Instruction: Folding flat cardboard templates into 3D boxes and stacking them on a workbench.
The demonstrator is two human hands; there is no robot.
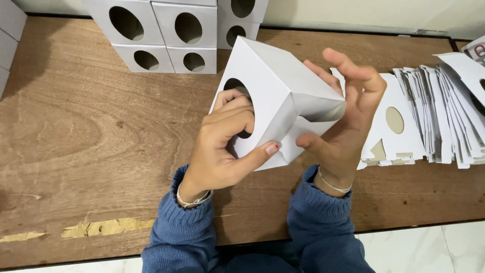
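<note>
A white cardboard box point(275, 86) with an oval hole in one face is held tilted above the wooden table point(81, 136). My left hand point(222, 146) grips it from the left, fingers hooked into the oval hole and thumb along the lower edge. My right hand point(346, 116) presses against the box's right end, where the flaps fold in, with fingers spread over the end face. Both wrists wear thin bracelets and blue knit sleeves.
Several finished white boxes with oval holes point(172, 30) are stacked at the table's back. A fanned stack of flat unfolded white box blanks point(434, 116) lies to the right. More white boxes point(7, 35) sit at the far left edge. The table's front edge shows chipped veneer point(101, 228).
</note>
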